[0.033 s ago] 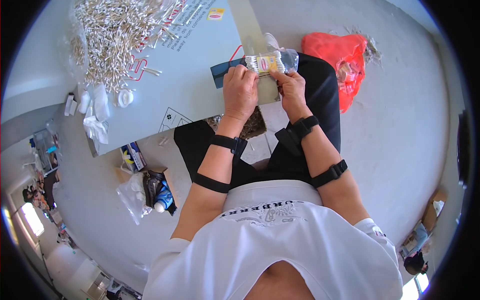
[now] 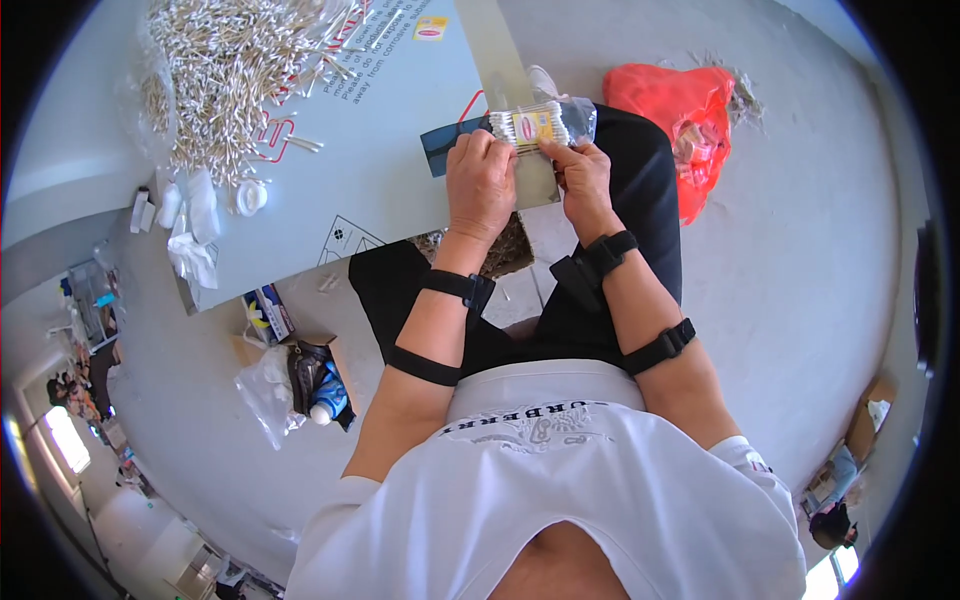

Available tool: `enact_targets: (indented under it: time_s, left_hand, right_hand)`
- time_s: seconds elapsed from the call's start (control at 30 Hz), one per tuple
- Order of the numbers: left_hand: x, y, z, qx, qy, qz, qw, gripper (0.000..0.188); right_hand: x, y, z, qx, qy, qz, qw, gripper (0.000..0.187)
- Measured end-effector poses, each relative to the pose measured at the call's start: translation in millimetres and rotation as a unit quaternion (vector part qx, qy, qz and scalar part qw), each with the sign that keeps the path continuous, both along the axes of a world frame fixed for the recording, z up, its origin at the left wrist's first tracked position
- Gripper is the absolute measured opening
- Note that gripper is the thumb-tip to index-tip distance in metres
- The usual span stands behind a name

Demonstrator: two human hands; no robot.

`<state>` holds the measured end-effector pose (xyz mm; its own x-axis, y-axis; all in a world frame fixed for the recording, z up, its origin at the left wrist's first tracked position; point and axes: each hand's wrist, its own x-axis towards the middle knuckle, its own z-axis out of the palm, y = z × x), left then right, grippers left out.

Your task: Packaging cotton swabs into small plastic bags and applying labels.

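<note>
A flat clear pack of cotton swabs (image 2: 505, 127) with a yellow card label lies across the table's right edge. At its lower left corner, the bent fingers of my left hand (image 2: 482, 190) are closed on it; their tips are partly hidden. My right hand (image 2: 586, 182) pinches the lower right part, with the thumb on the label side. Loose clear plastic (image 2: 580, 118) sticks out beyond the pack's right end. Under the left end, a dark blue strip (image 2: 438, 150) rests on the table.
A big heap of loose cotton swabs (image 2: 230, 80) covers the far left of the grey table (image 2: 300, 215). White rolls (image 2: 251, 197) and plastic sit near its left corner. Another yellow label (image 2: 431, 28) lies farther back. On the floor are a red bag (image 2: 660, 95) and an open carton (image 2: 340, 360).
</note>
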<state>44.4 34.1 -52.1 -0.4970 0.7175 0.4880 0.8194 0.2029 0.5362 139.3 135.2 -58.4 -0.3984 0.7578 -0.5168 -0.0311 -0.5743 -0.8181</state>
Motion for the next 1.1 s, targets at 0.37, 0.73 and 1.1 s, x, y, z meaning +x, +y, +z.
enact_targets:
  time_s: [0.37,0.73,1.1]
  left_hand:
    - [0,9,-6,0.000,-0.019,0.017,1.000,0.014]
    - [3,-11,10,-0.041,-0.200,0.012,0.979,0.014]
    - [-3,4,9,-0.072,0.045,-0.008,0.996,0.014]
  right_hand:
    - [0,3,-9,-0.010,0.034,-0.013,0.999,0.013]
    - [1,2,-10,-0.028,0.053,-0.006,0.998,0.016]
    - [-1,1,-18,-0.011,0.050,-0.008,0.999,0.017]
